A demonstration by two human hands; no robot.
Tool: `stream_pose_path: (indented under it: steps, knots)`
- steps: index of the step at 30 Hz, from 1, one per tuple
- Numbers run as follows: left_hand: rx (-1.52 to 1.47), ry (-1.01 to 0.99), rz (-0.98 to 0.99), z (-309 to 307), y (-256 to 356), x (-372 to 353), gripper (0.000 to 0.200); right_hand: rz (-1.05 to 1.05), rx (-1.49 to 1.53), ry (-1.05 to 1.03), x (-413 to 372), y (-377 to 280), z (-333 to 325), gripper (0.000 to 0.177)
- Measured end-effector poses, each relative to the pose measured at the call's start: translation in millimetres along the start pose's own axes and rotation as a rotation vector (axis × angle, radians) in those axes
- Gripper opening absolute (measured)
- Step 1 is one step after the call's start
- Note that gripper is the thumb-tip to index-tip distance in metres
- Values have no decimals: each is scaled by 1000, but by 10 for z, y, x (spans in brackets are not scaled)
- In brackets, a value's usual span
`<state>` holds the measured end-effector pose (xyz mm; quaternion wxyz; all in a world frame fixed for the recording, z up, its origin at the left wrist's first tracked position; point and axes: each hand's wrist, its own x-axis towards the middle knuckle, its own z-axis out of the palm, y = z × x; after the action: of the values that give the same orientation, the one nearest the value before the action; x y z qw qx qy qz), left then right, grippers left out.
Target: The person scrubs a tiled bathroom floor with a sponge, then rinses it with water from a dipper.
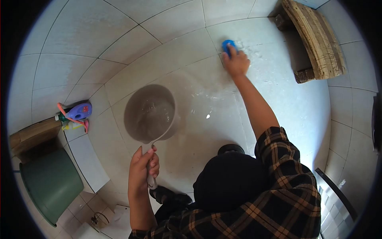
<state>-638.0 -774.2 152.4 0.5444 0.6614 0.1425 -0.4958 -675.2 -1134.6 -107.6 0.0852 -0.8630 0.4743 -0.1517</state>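
Observation:
My left hand (144, 167) is wrapped round the handle of a grey-beige plastic water dipper (129, 107). Some water shows inside its round bowl, which is held above the tiled floor (191, 151). Far out in front, my right hand (237, 61) grips a blue oval scrub brush (229, 46) and presses it to the wet floor; its underside is hidden. Whitish suds or water lie beside the brush, and wet, shiny patches spread between it and the dipper.
A wooden stool (318, 44) stands at the upper right by the wall. On the left are a purple bottle (81, 111), a green tub (51, 183) and a wooden piece (36, 135). A tap (99, 219) sits at the lower left. Tiled walls enclose the floor.

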Motion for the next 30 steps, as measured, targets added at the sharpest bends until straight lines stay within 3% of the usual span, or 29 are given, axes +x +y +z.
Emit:
stream_pose_path:
  steps: [3,4,5,9,12,13,15,16,18,20,22,24,26,28,29,30]
  knots:
    - [-23,130,57,-100,-79,-5,16,201,-15,-3,18,-112,60,42]
    - [-39,180,68,-145,-112,4,16,94,30,40,-107,-249,180,41]
    - [-48,176,82,-220,-150,26,18,-47,46,-47,-299,-471,163,40]
    - [-99,204,100,-331,-212,79,20,-753,322,-566,-1340,-1247,107,35]
    - [-128,180,100,-330,-202,107,20,-1140,436,-401,-1492,-1300,249,24]
    - [-131,177,89,-303,-193,93,20,-1014,377,-483,-1233,-1285,276,23]
    - [-138,171,62,-279,-216,44,20,-640,120,-433,-493,-1117,363,23]
    - [-142,162,51,-266,-229,24,20,-502,39,-174,-157,-863,355,28]
    - [-143,129,44,-219,-234,48,21,-158,-71,-85,506,-327,289,37]
    - [-141,105,30,-180,-268,63,21,144,-288,-194,953,114,134,44]
    - [-143,72,20,-123,-295,103,21,526,-190,-297,1160,240,-68,43]
    - [-132,58,9,-38,-301,153,21,600,-39,-313,1181,99,47,44]
    - [-137,47,-10,-17,-307,195,20,400,101,-192,934,-388,299,41]
    - [-142,24,-18,-14,-290,234,20,50,118,-123,522,-1001,882,28]
    - [-138,20,-15,2,-266,241,20,-171,170,-357,246,-1352,740,26]
    - [-134,17,-13,17,-239,242,19,-461,159,-386,-105,-1608,817,29]
